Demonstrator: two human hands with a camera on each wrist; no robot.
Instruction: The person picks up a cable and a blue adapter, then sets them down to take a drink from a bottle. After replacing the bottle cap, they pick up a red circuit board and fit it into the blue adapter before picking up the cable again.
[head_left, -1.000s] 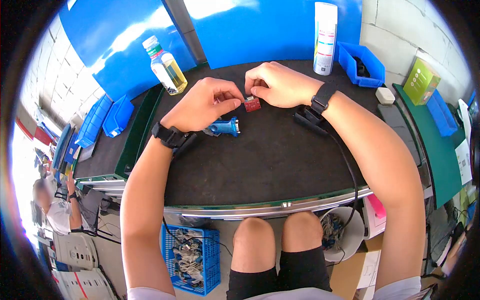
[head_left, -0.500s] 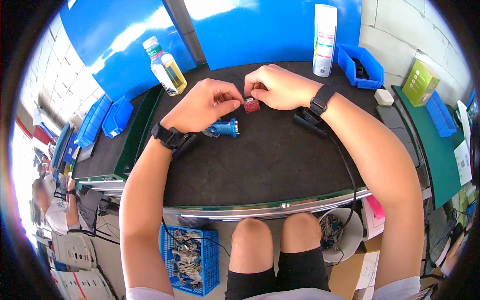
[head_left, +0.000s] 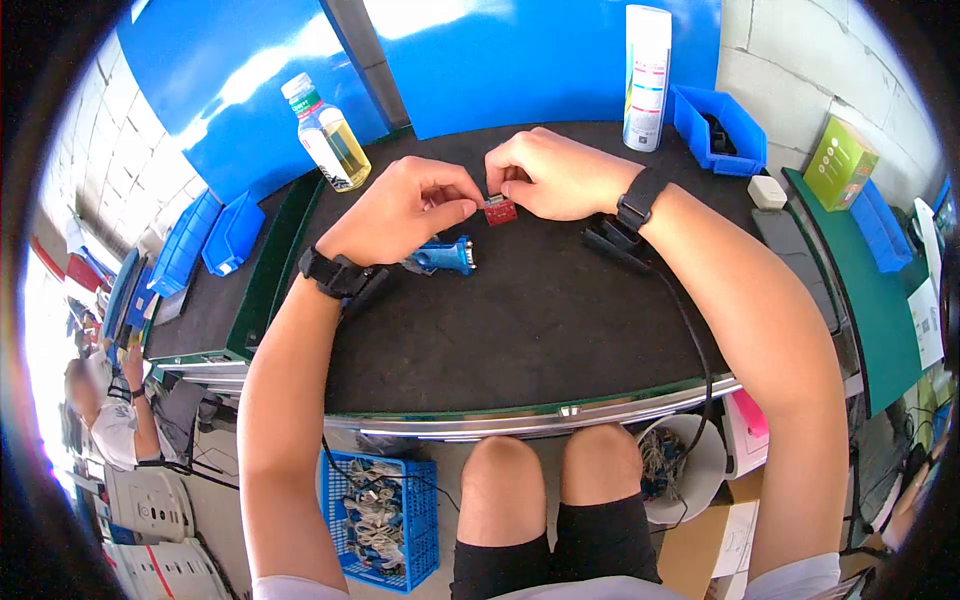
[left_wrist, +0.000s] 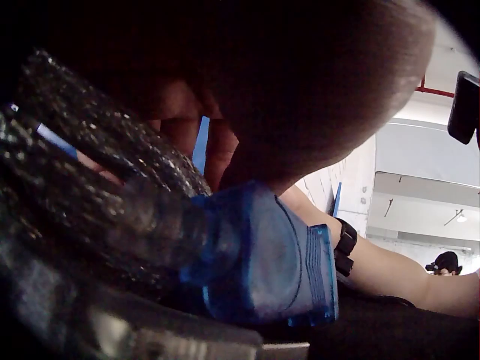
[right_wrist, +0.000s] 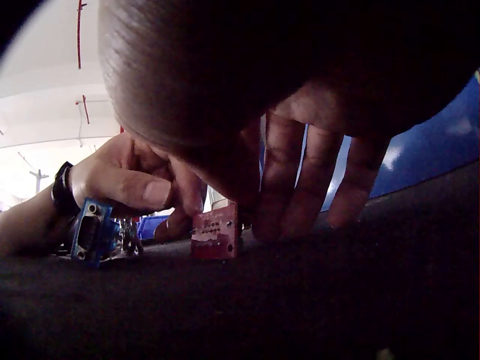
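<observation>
A small red circuit board (head_left: 500, 209) with a metal connector along its top stands upright between the two hands, close over the black mat. My right hand (head_left: 550, 178) pinches it at the upper edge with thumb and index finger; the other fingers reach down to the mat in the right wrist view. From the other side, my left hand (head_left: 400, 212) has its curved index fingertip right at the board's left edge; I cannot tell whether it grips there. Beneath the left hand, a blue cable plug (head_left: 450, 257) with a pin connector lies on the mat, its shielded cable (left_wrist: 112, 142) partly hidden.
A bottle of yellow liquid (head_left: 335, 145) and a white spray can (head_left: 646, 80) stand at the back. Blue bins (head_left: 720, 130) flank the work surface. A blue crate (head_left: 425, 520) of cables sits on the floor below. At far left another person (head_left: 115, 425) sits.
Both hands stay almost in place around the red circuit board, and the blue plug has not moved. The view shifts slightly. At far left the other person's arm has moved.
</observation>
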